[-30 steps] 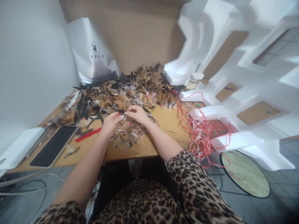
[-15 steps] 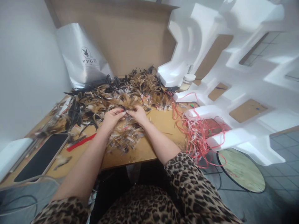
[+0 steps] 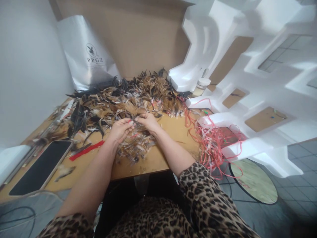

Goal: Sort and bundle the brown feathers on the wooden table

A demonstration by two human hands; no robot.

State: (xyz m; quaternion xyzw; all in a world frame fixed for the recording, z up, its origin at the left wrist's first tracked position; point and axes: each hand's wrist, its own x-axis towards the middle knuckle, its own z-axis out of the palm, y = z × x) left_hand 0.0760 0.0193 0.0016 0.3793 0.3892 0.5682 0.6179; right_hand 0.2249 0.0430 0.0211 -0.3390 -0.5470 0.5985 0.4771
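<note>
Brown feathers gathered into a small tuft (image 3: 129, 107) sit at the centre of the frame, just beyond the fingertips of both hands. The left hand (image 3: 120, 131) pinches near the tuft's base between thumb and curled fingers, and the right hand (image 3: 149, 123) closes on it from the other side, thumb and forefinger almost meeting the left's. Exactly what lies between the fingertips is too small to tell.

Such a tuft should weigh next to nothing: soft and springy at the fanned ends, stiffer along the quills, a little slippery where barbs lie flat, and easily bent or ruffled. The gathered base looks the best place to hold, with a light pinch that leaves the plumes uncrushed.

A feather pile (image 3: 154, 86) spreads behind, across the centre and centre left; loose scraps (image 3: 135, 149) lie below the hands on the tan table (image 3: 178, 134). A red strip (image 3: 86, 150) rests at lower left, near the phone (image 3: 41, 168).
</note>
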